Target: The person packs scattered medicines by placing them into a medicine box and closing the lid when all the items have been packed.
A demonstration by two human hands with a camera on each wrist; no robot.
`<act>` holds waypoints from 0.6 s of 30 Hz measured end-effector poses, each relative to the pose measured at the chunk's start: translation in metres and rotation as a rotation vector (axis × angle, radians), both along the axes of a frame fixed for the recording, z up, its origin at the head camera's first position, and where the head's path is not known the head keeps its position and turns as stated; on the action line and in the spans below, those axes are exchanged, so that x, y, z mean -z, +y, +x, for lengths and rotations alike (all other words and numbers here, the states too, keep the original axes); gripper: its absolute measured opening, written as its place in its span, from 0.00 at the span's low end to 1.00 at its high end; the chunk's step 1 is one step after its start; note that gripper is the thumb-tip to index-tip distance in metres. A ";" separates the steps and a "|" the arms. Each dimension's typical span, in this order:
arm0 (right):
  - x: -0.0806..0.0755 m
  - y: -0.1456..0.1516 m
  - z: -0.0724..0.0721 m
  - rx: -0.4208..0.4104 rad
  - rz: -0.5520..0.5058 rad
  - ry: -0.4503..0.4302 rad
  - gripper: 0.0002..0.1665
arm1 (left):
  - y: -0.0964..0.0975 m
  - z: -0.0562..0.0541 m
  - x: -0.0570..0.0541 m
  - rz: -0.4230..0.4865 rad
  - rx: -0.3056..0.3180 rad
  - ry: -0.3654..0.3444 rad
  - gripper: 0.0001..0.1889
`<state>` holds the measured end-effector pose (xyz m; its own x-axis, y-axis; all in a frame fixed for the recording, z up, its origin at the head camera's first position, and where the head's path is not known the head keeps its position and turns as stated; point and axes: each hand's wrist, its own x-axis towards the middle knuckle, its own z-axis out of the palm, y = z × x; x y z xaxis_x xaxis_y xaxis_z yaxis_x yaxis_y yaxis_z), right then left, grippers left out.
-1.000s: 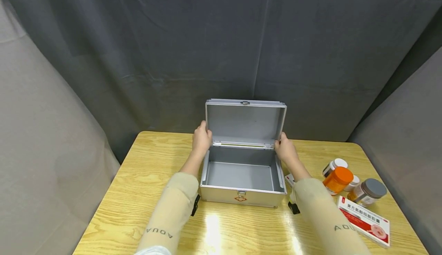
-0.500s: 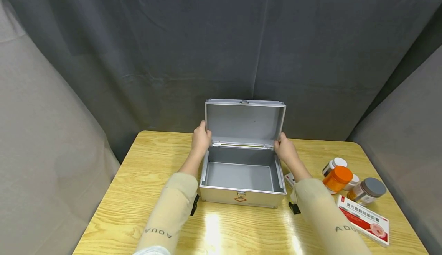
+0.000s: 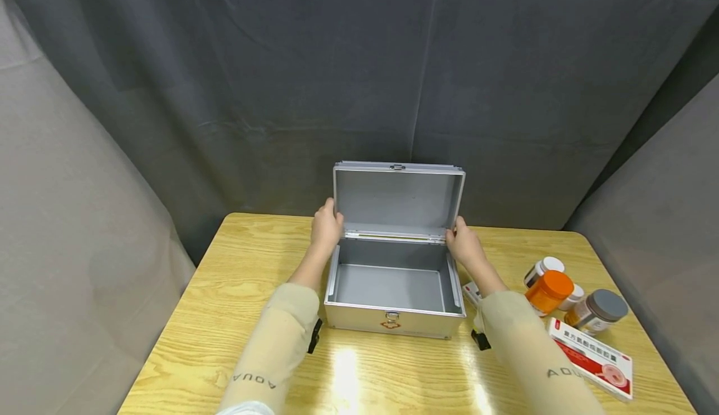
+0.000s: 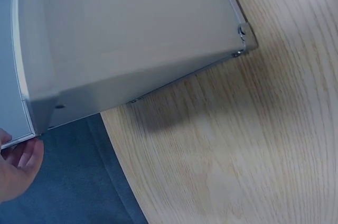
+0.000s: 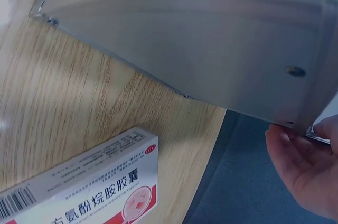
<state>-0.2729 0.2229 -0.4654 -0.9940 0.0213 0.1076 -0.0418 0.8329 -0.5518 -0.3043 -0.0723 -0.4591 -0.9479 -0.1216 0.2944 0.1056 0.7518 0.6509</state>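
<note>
A silver first-aid box (image 3: 415, 322) with a red cross emblem below its front latch stands on the table, its lid (image 3: 399, 200) raised at the back. No contents show on the bare grey inside. My left hand (image 3: 327, 224) grips the lid's lower left edge near the hinge, thumb in front. On the opposite edge my right hand (image 3: 465, 243) holds the lid in the same way. In the left wrist view, fingers (image 4: 33, 158) curl behind the lid's edge, beside the metal side wall (image 4: 127, 34). The right wrist view shows the right fingers (image 5: 285, 155) curled at the lid's edge.
Right of the box, a small medicine carton (image 3: 472, 292) is partly hidden by the right arm. Farther right are an orange bottle (image 3: 547, 293), a grey-capped bottle (image 3: 598, 312), white-capped bottles (image 3: 543, 270) and a red-and-white carton (image 3: 592, 360). A dark curtain (image 3: 281, 90) hangs behind the table.
</note>
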 end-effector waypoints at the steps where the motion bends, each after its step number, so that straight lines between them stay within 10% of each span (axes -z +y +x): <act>1: 0.000 0.000 0.000 -0.005 0.003 0.003 0.13 | -0.001 0.001 0.000 0.000 0.014 -0.001 0.13; 18: -0.005 0.020 0.005 -0.259 0.011 -0.074 0.27 | -0.020 0.047 0.023 -0.320 0.109 -0.157 0.30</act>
